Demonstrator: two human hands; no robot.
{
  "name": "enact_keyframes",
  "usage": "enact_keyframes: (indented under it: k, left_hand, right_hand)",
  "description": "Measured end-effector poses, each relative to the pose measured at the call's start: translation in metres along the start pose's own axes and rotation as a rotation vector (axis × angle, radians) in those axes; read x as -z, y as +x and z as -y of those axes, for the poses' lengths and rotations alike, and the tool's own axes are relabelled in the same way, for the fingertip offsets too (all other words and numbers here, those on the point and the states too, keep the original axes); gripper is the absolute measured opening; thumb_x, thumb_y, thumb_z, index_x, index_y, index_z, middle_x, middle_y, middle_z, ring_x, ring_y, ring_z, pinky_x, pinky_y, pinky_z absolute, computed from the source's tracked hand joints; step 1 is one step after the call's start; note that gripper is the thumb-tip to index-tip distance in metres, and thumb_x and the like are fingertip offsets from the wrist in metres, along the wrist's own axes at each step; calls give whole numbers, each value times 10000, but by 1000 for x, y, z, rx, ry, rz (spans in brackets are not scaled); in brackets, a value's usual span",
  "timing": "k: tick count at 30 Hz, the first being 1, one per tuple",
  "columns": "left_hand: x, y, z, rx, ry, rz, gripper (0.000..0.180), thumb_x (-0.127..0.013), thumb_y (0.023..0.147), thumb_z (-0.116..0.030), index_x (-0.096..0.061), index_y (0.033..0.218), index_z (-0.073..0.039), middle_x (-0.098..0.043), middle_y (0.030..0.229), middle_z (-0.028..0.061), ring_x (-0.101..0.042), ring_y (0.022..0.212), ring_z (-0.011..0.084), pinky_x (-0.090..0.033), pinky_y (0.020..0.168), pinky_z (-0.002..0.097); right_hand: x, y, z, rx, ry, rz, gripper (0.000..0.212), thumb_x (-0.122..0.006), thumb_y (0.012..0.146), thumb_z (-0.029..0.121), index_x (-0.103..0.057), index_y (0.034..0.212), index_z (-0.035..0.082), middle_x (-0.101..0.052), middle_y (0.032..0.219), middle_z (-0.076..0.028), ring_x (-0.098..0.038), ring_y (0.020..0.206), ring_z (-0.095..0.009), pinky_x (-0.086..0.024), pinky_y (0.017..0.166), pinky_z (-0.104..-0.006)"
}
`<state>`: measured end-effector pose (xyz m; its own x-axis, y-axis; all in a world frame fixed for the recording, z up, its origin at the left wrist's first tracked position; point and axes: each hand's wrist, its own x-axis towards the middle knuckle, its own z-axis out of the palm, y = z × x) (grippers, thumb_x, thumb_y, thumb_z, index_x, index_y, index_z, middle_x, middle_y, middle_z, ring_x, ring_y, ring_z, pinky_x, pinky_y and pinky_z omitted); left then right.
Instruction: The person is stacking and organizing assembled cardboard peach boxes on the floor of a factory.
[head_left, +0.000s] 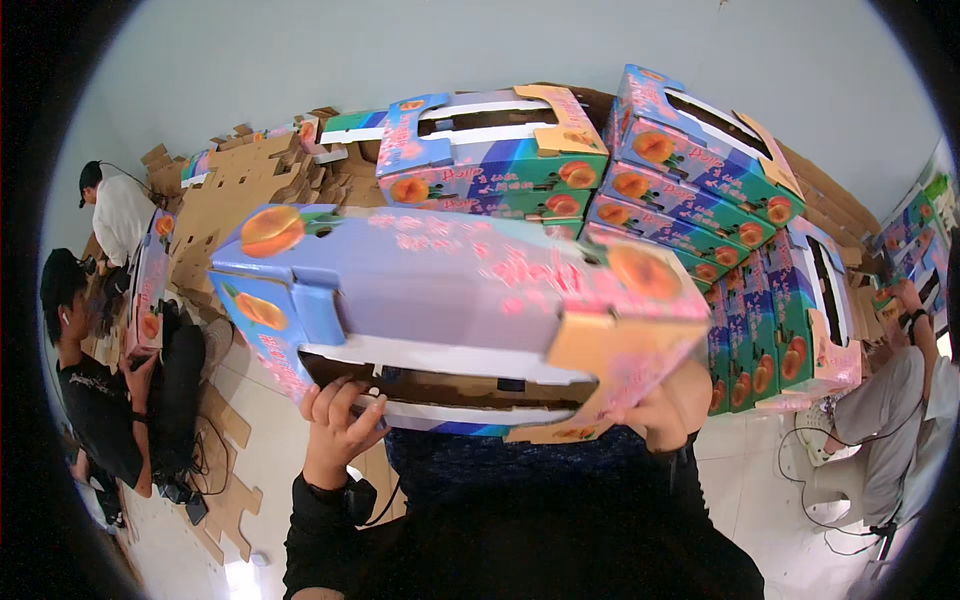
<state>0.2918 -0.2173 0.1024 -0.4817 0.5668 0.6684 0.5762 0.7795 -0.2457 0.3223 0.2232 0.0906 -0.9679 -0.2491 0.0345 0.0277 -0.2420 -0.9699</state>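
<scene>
In front of my body I hold a folded cardboard fruit box [440, 270], purple and pink with printed peaches. It is tilted so that its long cut-out opening is toward me, and the dark brown inside shows through. My left hand [340, 425] grips the box's lower left edge, with its fingers curled at the end of the opening. Around the lower right corner closes my right hand [652, 412], its fingers partly hidden by the cardboard.
Finished boxes of the same kind stand in a stack [500, 165] and a taller stack [690, 170] behind, with more in a row [770, 340] on the right. Flat brown cardboard [240, 185] is piled at left. Two people [100, 400] work there; another person [890, 400] sits at right among cables.
</scene>
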Motion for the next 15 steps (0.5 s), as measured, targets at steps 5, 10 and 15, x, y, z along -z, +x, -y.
enact_keyframes:
  k: [5,10,15]
  left_hand:
    - [-19,17,-19,-38,111,2,491,-740,750,-214,-519,1163,-362,-558,1174,-30,-476,1196,195,-63,1120,499]
    - [-33,32,-28,-58,65,17,459,-721,764,-190,-512,1144,-341,-530,1321,1,-415,1302,247,-9,1135,522]
    - [-49,51,-41,74,-92,-56,634,-696,755,-139,-404,1293,-305,-349,1482,189,-245,1385,458,12,1125,595]
  right_hand:
    - [15,-28,3,411,-532,584,872,-821,656,169,-366,1384,20,-552,1214,-111,-572,1085,-261,-497,906,-368]
    - [16,-59,-41,115,-42,44,878,-807,648,161,-353,1387,24,-547,1209,-117,-568,1083,-272,-492,911,-376]
    - [10,-46,-68,137,473,-614,886,-794,639,153,-340,1389,29,-542,1204,-124,-564,1080,-284,-488,916,-385]
